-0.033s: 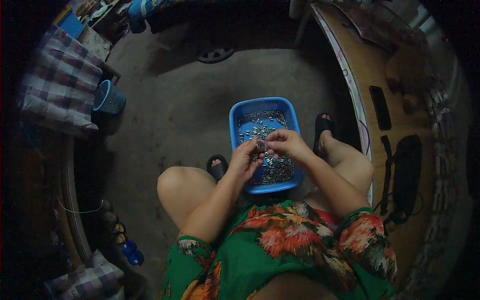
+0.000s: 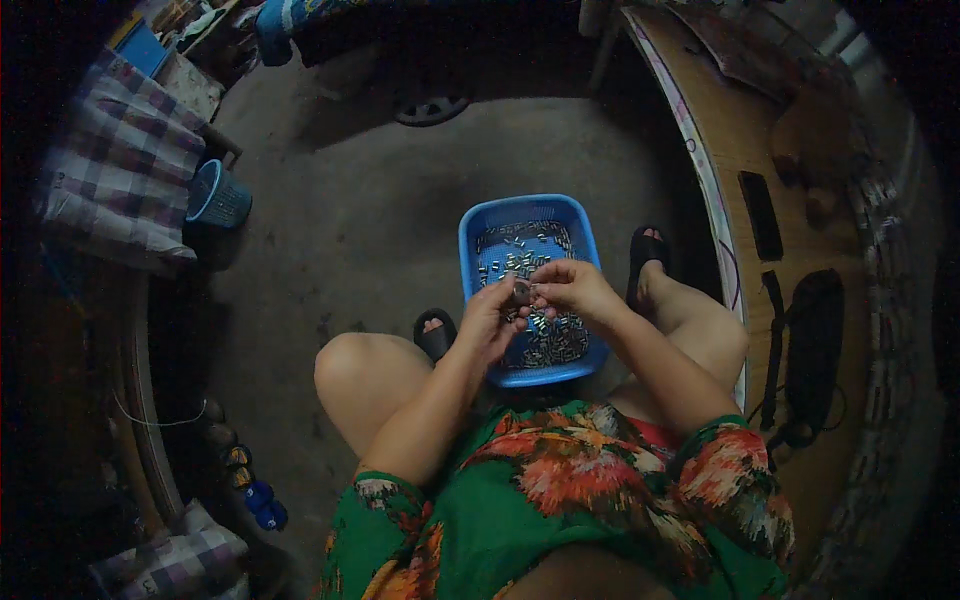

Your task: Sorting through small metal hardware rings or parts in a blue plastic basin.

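Over a blue plastic basket (image 2: pixel 474 235), my two hands meet close together. My left hand (image 2: pixel 487 316) is closed on a small round dark metal piece (image 2: pixel 522 292) between its fingertips. My right hand (image 2: pixel 575 290) pinches at the right side of that piece; whether something tiny sits in its fingertips is too small to see. Below the hands, many small shiny metal cylinders (image 2: pixel 555 340) lie loose in the basket, some silvery, some yellowish. My hands and wrists hide part of them.
The basket stands on a grey floor (image 2: pixel 340 200) between my feet in black slippers (image 2: pixel 434 335). Along the right runs a wooden bench (image 2: pixel 760 330) with dark flat items and a strap. A blue bin (image 2: pixel 219 196) stands at left, beside checked cloth (image 2: pixel 125 160). A wheel-like object (image 2: pixel 430 110) lies farther off.
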`<action>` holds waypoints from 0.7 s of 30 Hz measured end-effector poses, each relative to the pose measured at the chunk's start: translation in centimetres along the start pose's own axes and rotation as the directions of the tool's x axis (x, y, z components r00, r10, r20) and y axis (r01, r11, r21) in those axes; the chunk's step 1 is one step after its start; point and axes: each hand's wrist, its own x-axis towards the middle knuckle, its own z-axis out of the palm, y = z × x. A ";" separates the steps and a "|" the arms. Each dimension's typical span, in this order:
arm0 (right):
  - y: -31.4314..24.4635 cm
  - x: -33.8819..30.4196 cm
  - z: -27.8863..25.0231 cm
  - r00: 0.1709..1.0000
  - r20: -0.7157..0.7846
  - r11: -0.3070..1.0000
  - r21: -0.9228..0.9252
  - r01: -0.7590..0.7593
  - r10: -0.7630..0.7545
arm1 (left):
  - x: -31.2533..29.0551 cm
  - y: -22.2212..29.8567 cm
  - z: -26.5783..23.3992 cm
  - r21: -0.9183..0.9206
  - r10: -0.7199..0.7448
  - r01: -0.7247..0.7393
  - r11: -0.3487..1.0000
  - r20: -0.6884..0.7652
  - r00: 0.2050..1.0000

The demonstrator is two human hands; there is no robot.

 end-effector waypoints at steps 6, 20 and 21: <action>0.7 0.3 -0.1 1.000 -0.005 0.997 -0.074 0.028 -0.028 | 0.0 -0.1 -0.1 -0.014 0.005 -0.005 1.000 -0.006 1.000; 1.3 0.5 0.4 0.988 -0.062 0.970 -0.209 0.128 -0.144 | 0.0 -0.2 0.1 -0.010 -0.011 0.011 1.000 -0.001 1.000; 1.8 0.7 0.2 0.982 -0.051 0.968 -0.181 0.172 -0.183 | -0.1 -0.2 0.2 -0.007 -0.020 0.020 1.000 -0.009 1.000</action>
